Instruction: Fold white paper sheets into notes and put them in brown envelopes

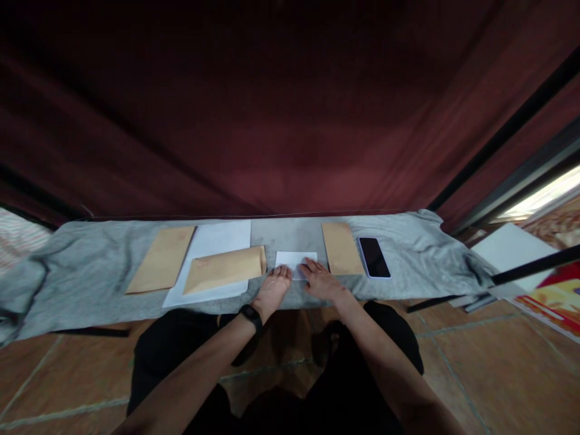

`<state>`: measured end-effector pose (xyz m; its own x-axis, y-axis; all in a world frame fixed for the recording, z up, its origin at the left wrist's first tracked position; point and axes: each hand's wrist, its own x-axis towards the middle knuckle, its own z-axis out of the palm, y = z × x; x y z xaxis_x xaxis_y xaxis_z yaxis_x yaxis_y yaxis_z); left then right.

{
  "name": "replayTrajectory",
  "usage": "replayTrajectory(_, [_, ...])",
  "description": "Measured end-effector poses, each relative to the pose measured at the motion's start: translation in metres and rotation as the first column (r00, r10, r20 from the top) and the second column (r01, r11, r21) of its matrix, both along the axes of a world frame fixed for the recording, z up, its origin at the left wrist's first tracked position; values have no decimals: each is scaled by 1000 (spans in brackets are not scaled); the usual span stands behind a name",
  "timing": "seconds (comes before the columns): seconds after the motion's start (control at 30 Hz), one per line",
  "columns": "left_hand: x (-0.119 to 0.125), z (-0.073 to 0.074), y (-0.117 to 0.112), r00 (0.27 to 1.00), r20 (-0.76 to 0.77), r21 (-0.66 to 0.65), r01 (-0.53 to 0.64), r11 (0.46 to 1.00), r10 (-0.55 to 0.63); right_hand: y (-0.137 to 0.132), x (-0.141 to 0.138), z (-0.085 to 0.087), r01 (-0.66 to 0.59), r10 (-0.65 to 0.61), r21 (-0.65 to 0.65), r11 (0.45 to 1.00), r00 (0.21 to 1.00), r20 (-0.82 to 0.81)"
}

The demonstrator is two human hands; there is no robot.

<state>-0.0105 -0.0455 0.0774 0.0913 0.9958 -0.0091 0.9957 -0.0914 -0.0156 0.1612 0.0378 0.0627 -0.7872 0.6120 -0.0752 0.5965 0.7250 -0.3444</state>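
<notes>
A folded white sheet of paper [290,258] lies on the grey cloth between my hands. The fingers of my left hand [277,284] rest flat on its near left edge; a dark band circles that wrist. On its right side, my right hand [317,280] presses with outstretched, slightly spread fingers. To the left, a brown envelope [222,269] lies on a stack of white paper [222,235], and another brown envelope [161,260] sits partly beside the stack. One more brown envelope [342,248] lies just right of my right hand.
A phone with a dark screen [374,257] lies right of the envelopes. Grey cloth [417,254] covers the narrow table. A dark red curtain [290,151] hangs behind it. Printed packaging [553,299] and a white board [512,254] stand at the right, near a dark bar.
</notes>
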Motion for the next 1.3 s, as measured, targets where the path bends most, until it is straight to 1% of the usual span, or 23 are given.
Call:
replayTrajectory(0.07, [-4, 8, 0, 1000, 26, 9, -8, 1000, 8, 4, 1, 1, 14, -16, -37, 999, 997, -69])
replayTrajectory(0.2, [-14, 28, 0, 996, 71, 74, -64, 995, 59, 21, 4, 8, 104, -126, -114, 988, 970, -208])
replayTrajectory(0.27, [-18, 37, 3, 961, 239, 165, -180, 970, 138, 32, 9, 12, 159, -199, -152, 975, 933, -299])
replayTrajectory(0.3, [-20, 41, 6, 908, 381, 205, -267, 942, 174, 37, 11, 14, 196, -272, -221, 955, 876, -399])
replayTrajectory(0.33, [-21, 42, 10, 818, 543, 223, -359, 906, 190, 42, 13, 15, 209, -342, -307, 929, 803, -489])
replayTrajectory(0.4, [-22, 41, 17, 560, 812, 171, -493, 853, 161, 49, 15, 15, 226, -478, -452, 863, 653, -587])
replayTrajectory(0.43, [-21, 37, 21, 424, 893, 109, -524, 844, 148, 51, 15, 14, 247, -526, -489, 837, 612, -590])
replayTrajectory(0.47, [-19, 31, 23, 306, 940, 39, -536, 843, 151, 52, 14, 12, 281, -560, -503, 817, 594, -578])
replayTrajectory(0.5, [-17, 25, 24, 219, 961, -30, -534, 845, 172, 52, 13, 9, 320, -583, -500, 804, 591, -558])
replayTrajectory(0.53, [-15, 17, 25, 164, 965, -92, -525, 846, 206, 51, 10, 7, 355, -594, -486, 799, 598, -539])
replayTrajectory(0.57, [-13, 9, 24, 139, 962, -132, -519, 844, 236, 49, 7, 4, 378, -596, -469, 798, 608, -525])
replayTrajectory(0.6, [-11, 2, 22, 137, 956, -153, -519, 841, 259, 47, 4, 2, 389, -596, -458, 799, 614, -518])
replayTrajectory(0.67, [-8, -11, 17, 199, 930, -159, -539, 827, 309, 40, -4, -1, 415, -571, -394, 820, 637, -517])
replayTrajectory(0.7, [-7, -15, 15, 244, 906, -163, -553, 817, 345, 35, -8, -2, 425, -534, -324, 845, 670, -516])
replayTrajectory(0.77, [-6, -20, 11, 313, 847, -191, -576, 795, 430, 24, -17, -6, 403, -406, -117, 908, 773, -488])
replayTrajectory(0.8, [-5, -21, 11, 319, 825, -218, -582, 783, 467, 18, -21, -9, 361, -327, -14, 933, 828, -456])
replayTrajectory(0.83, [-5, -20, 11, 306, 814, -251, -582, 773, 494, 11, -26, -13, 307, -255, 62, 950, 872, -418])
replayTrajectory(0.87, [-4, -20, 12, 291, 806, -283, -576, 767, 516, 5, -30, -17, 255, -199, 105, 961, 904, -379])
replayTrajectory(0.97, [-2, -18, 15, 288, 777, -336, -561, 757, 559, -13, -40, -32, 140, -97, 143, 980, 956, -276])
replayTrajectory(1.07, [-2, -20, 16, 320, 771, -305, -575, 760, 551, -20, -41, -40, 96, -63, 151, 984, 977, -206])
replayTrajectory(1.13, [-2, -23, 15, 329, 781, -273, -584, 765, 530, -18, -37, -40, 104, -80, 139, 985, 983, -166])
replayTrajectory(1.23, [-4, -30, 12, 313, 803, -248, -598, 762, 507, -12, -30, -36, 162, -147, 118, 980, 980, -131])
replayTrajectory(1.3, [-4, -35, 9, 323, 831, -189, -600, 777, 452, -9, -25, -34, 211, -196, 115, 971, 972, -133])
